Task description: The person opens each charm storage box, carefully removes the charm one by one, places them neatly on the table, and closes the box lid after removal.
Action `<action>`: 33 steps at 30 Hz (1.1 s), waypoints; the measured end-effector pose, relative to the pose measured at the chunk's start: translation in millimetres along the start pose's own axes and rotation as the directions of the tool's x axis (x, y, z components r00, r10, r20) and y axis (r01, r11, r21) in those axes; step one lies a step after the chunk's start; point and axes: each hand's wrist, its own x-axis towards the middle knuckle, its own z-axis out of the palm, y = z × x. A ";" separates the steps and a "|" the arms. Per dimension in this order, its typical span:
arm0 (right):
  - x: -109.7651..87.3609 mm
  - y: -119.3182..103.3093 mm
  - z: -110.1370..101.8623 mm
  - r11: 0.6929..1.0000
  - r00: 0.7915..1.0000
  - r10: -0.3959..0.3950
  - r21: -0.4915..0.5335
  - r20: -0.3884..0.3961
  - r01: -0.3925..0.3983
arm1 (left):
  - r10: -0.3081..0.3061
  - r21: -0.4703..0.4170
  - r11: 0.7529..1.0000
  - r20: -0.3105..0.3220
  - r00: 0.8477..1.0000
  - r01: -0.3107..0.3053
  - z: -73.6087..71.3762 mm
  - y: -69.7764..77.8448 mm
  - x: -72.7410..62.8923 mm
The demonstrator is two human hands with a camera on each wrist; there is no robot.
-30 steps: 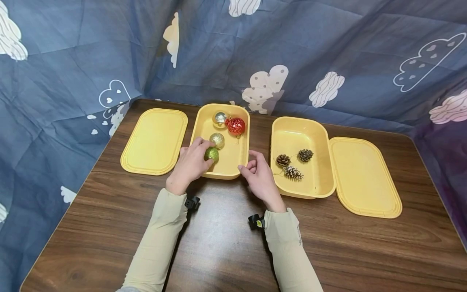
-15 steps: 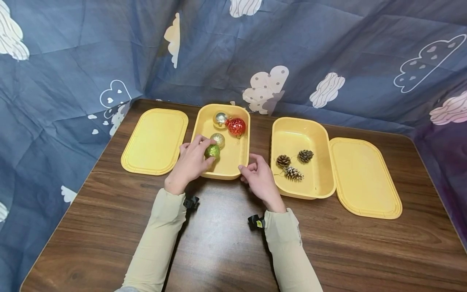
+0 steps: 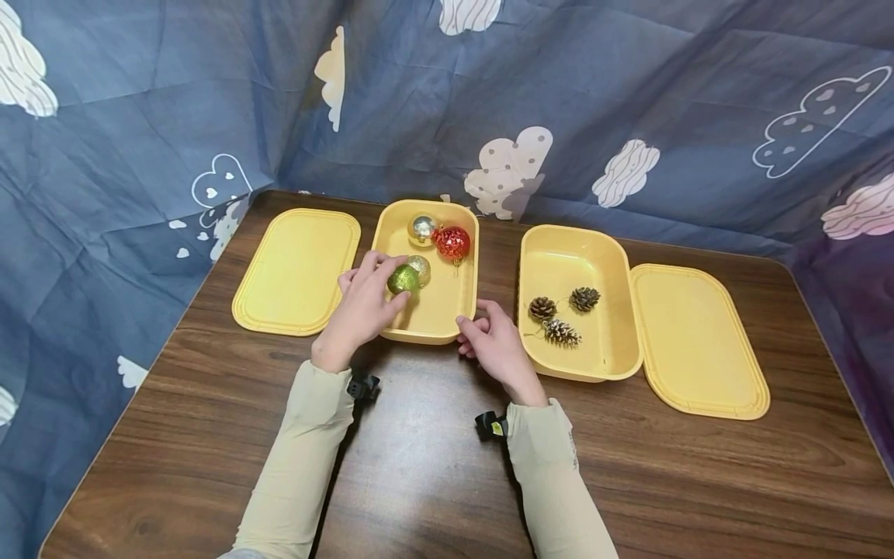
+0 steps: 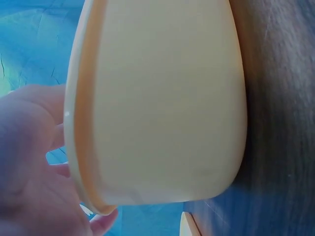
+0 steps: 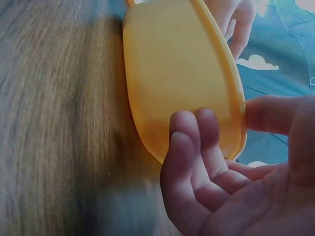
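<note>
In the head view my left hand (image 3: 362,304) reaches over the near left rim of a yellow plastic box (image 3: 438,339). Between its thumb and fingers it holds a glittery green Christmas bauble (image 3: 403,280), which partly covers a gold glitter bauble (image 3: 421,268). A silver-gold bauble (image 3: 422,227) and a red bauble (image 3: 453,244) lie farther back in the same box. My right hand (image 3: 494,341) grips the box's near right corner, with its thumb at the rim and curled fingers outside. In the left wrist view the box wall (image 4: 167,108) hides the baubles.
A second yellow box (image 3: 604,361) to the right contains two brown pine cones (image 3: 584,297) and a white-tipped pine cone (image 3: 562,332). Flat yellow lids lie at the far left (image 3: 299,272) and far right (image 3: 701,341). A cloud-patterned curtain (image 3: 419,101) hangs behind the wooden table (image 3: 412,466).
My left hand has shifted slightly away from me and leftward with the green bauble, which now overlaps the gold one. The right fingers have moved slightly at the corner; the box stays in place.
</note>
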 end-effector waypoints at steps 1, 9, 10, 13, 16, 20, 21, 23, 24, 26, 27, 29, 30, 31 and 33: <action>0.1 0.2 -0.2 1.000 1.000 -0.004 -0.008 0.000 0.004 | -0.002 -0.003 1.000 -0.001 1.000 0.002 0.1 0.0 0.2; -1.2 -1.7 -1.0 0.999 1.000 -0.015 -0.052 -0.001 0.015 | 0.008 -0.040 0.999 -0.045 0.999 -0.010 -1.8 -0.4 0.5; -1.4 -1.9 -1.0 0.998 1.000 -0.013 -0.055 0.000 0.013 | 0.015 -0.044 0.999 -0.056 0.998 -0.017 -2.2 -0.6 0.7; -1.3 -1.7 -1.4 0.998 1.000 -0.014 -0.064 0.003 0.014 | 0.045 -0.069 0.996 -0.091 0.995 -0.051 -3.2 -1.1 1.1; -2.0 -1.8 -1.2 0.997 1.000 -0.014 -0.070 0.000 0.014 | 0.063 -0.094 0.993 -0.112 0.992 -0.074 -4.3 -0.9 1.1; -2.3 -2.8 1.0 0.998 0.999 -0.015 -0.055 -0.046 0.012 | 0.067 -0.099 0.992 -0.126 0.990 -0.079 -6.2 -0.4 0.3; -2.4 -3.2 1.7 0.999 0.998 -0.013 -0.050 -0.063 0.010 | 0.067 -0.099 0.992 -0.129 0.989 -0.080 -6.6 -0.2 0.2; -2.4 -3.9 3.3 1.000 0.995 -0.004 -0.028 -0.096 0.001 | 0.067 -0.096 0.992 -0.134 0.989 -0.080 -7.3 0.2 -0.1; -2.4 -4.4 3.9 1.000 0.994 0.001 -0.016 -0.108 -0.003 | 0.068 -0.095 0.992 -0.139 0.988 -0.081 -7.7 0.3 -0.2; -2.2 -5.0 4.8 1.000 0.992 0.016 0.018 -0.123 -0.014 | 0.069 -0.097 0.992 -0.147 0.987 -0.084 -8.6 0.8 -0.2; -2.2 -5.2 5.2 0.999 0.992 0.026 0.041 -0.125 -0.021 | 0.072 -0.100 0.991 -0.152 0.986 -0.087 -9.0 1.0 -0.2; -1.8 -5.4 5.6 0.995 0.992 0.047 0.095 -0.121 -0.036 | 0.074 -0.105 0.990 -0.160 0.984 -0.091 -9.9 1.4 -0.3; -1.8 -5.6 5.6 0.992 0.991 0.059 0.120 -0.119 -0.044 | 0.075 -0.109 0.990 -0.163 0.984 -0.093 -10.3 1.5 -0.2; -1.9 -5.7 5.5 0.988 0.991 0.071 0.146 -0.114 -0.054 | 0.075 -0.114 0.989 -0.166 0.983 -0.095 -10.8 1.8 -0.4; -2.0 -5.6 5.6 0.980 0.990 0.092 0.187 -0.105 -0.071 | 0.076 -0.124 0.987 -0.169 0.983 -0.097 -11.6 2.4 -0.9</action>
